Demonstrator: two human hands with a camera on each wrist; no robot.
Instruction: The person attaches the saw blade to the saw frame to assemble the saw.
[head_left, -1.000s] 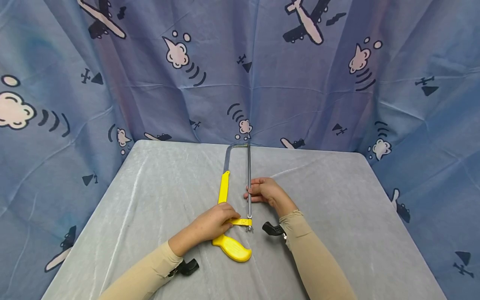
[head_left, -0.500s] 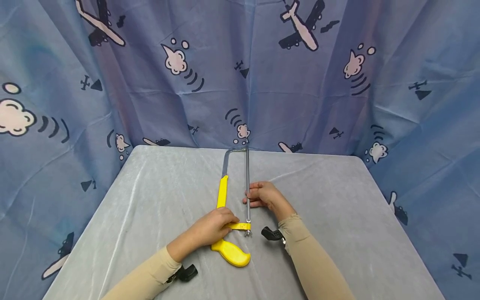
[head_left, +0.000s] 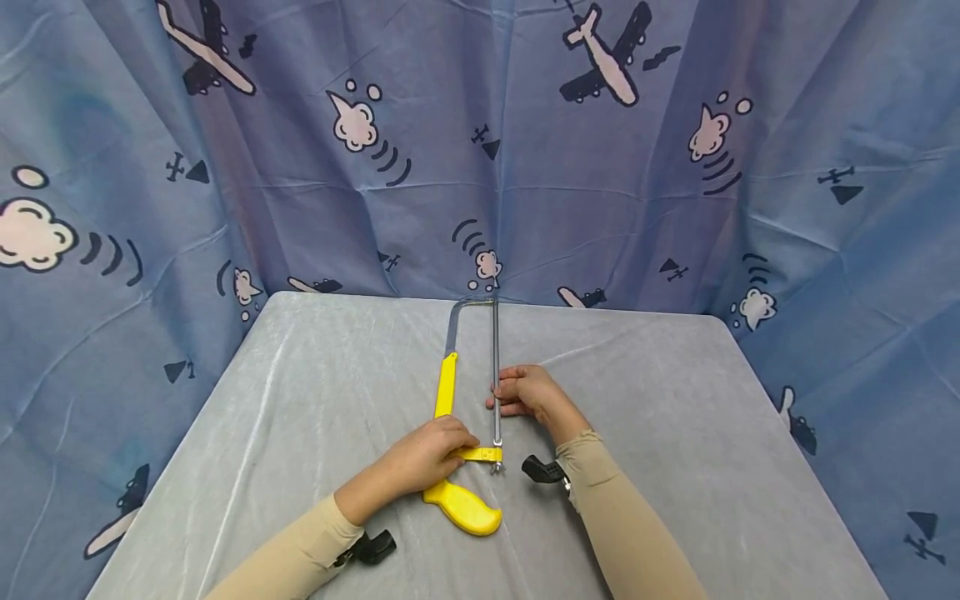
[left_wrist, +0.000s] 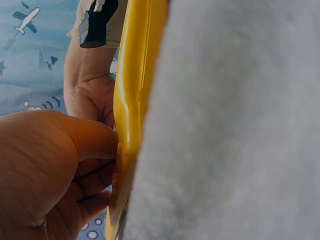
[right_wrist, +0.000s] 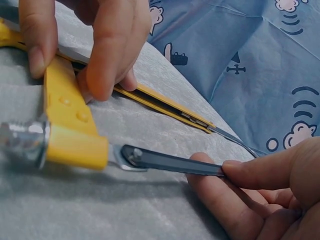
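On the head view I have a yellow-handled hacksaw (head_left: 446, 392) lying on the grey surface (head_left: 637, 400), its handle (head_left: 467, 509) toward the person and its bent metal front end (head_left: 474, 302) close to the far edge. The left hand (head_left: 423, 457) holds the saw's frame (head_left: 448, 371), right where the yellow bracket (head_left: 485, 454) branches off. The right hand (head_left: 536, 393) pinches the blade (head_left: 496, 342), nearer the bracket than the far end. A wing nut (head_left: 497, 468) sits on the bracket's near side. Tan sleeves (head_left: 637, 517) cover both forearms, and a blue curtain (head_left: 420, 92) printed with planes stands behind.

My left wrist view shows yellow running top to bottom, the left hand's thumb and fingers against its left side. The right hand shows behind; the surface at the right is blurred.

Through the right wrist view I see the bracket's rivets (right_wrist: 65, 100) close up. The right hand's grip is closed on the blade, thumb against fingers. The left hand's digits come down on both sides of the bracket.
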